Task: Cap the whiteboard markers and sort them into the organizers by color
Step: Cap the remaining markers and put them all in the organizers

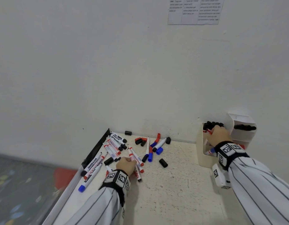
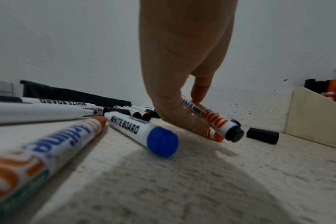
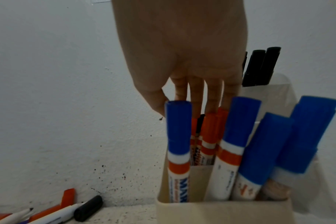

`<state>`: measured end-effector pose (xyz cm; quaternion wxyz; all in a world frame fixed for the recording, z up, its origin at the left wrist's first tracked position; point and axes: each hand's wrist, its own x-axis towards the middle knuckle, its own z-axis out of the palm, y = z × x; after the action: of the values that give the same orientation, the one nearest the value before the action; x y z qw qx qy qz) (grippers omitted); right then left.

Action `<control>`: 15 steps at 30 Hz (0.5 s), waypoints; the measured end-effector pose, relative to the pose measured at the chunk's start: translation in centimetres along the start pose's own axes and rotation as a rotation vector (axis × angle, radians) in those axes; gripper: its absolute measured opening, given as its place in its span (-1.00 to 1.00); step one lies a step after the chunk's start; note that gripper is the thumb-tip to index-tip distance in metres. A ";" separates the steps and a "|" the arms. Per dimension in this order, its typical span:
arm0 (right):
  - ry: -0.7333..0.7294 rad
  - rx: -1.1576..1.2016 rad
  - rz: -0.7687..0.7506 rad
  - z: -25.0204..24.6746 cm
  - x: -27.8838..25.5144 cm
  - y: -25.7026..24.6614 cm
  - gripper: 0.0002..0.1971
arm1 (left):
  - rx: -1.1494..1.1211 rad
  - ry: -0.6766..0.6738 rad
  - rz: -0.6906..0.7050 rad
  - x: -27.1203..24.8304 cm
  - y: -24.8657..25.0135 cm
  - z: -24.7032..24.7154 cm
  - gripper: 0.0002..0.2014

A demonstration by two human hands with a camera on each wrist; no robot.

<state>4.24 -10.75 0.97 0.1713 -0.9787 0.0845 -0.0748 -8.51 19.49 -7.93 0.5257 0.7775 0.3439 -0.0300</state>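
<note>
My left hand [image 1: 126,164] reaches down into the loose pile and pinches a white marker with a black end [image 2: 223,126] between thumb and forefinger; the marker still lies on the table. Uncapped and capped markers [image 1: 114,148] and loose caps [image 1: 163,163] lie scattered around it. My right hand [image 1: 220,134] is over the cream tiered organizer [image 1: 200,153]. Its straight fingers [image 3: 211,97] point down and touch the tops of the red-capped markers [image 3: 209,131] in the middle compartment. Blue-capped markers [image 3: 240,128] stand in the front compartment and black ones [image 3: 263,68] at the back.
A white organizer [image 1: 244,135] with black markers stands to the right, against the wall. A blue-ended marker [image 2: 159,141] lies close to my left wrist. The table's left edge [image 1: 72,181] drops off beside a black strip. A loose black cap [image 2: 262,135] lies beside the organizer.
</note>
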 end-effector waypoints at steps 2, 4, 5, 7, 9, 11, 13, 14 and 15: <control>-0.004 -0.042 0.047 0.1 -0.1 -0.2 -0.72 | -0.081 0.024 -0.012 -0.2 0.2 -0.5 -0.68; 0.003 -0.107 0.064 0.4 -0.1 -0.4 -0.67 | -0.169 0.032 -0.007 -0.3 0.3 -1.0 -0.67; 0.002 -0.131 0.065 0.5 -0.2 -0.6 -0.67 | -0.191 0.038 -0.002 -0.3 0.3 -1.4 -0.68; -0.014 -0.160 0.066 0.7 -0.3 -1.0 -0.67 | -0.215 0.053 0.009 -0.4 0.4 -2.0 -0.70; -0.010 -0.173 0.087 0.8 -0.5 -1.3 -0.67 | -0.216 0.057 0.012 -0.4 0.3 -2.5 -0.71; 0.006 -0.184 0.112 0.8 -0.9 -1.6 -0.65 | -0.196 0.051 0.015 -0.2 0.0 -2.9 -0.68; 0.046 -0.181 0.116 0.9 -1.2 -1.9 -0.63 | -0.173 0.056 0.026 -0.2 -0.2 -3.3 -0.66; 0.084 -0.163 0.101 0.9 -1.4 -2.1 -0.63 | -0.166 0.060 0.030 -0.2 -0.3 -3.6 -0.67; 0.123 -0.135 0.071 0.9 -1.6 -2.3 -0.63 | -0.166 0.060 0.026 -0.1 -0.3 -3.7 -0.68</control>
<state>3.14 -7.99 0.70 0.1022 -0.9780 0.1344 -0.1226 -9.96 22.63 -6.47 0.5782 0.7360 0.3510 0.0287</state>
